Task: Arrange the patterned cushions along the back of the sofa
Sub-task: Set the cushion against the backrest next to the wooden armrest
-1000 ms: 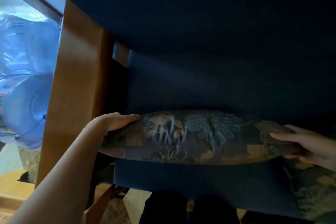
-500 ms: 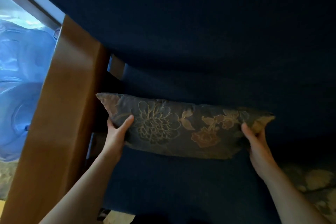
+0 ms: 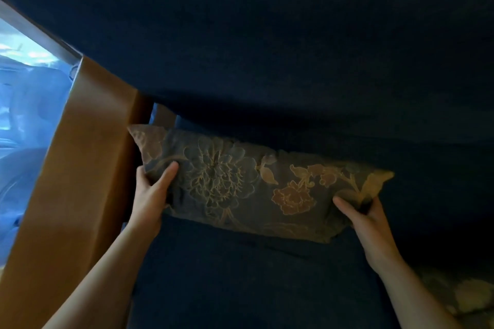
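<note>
A dark floral patterned cushion stands on edge on the navy sofa seat, its face towards me and its top leaning against the navy sofa back. My left hand grips its left end beside the wooden armrest, thumb on the front. My right hand grips its lower right corner. A second patterned cushion lies at the bottom right, partly cut off by the frame edge.
A broad brown wooden armrest runs along the sofa's left side. Beyond it, at the far left, is a bright bluish area with blurred shapes. The scene is dim.
The cushion has been turned from lying flat to standing on edge against the sofa back, and both hands have shifted their grip to its ends. The view has moved closer.
</note>
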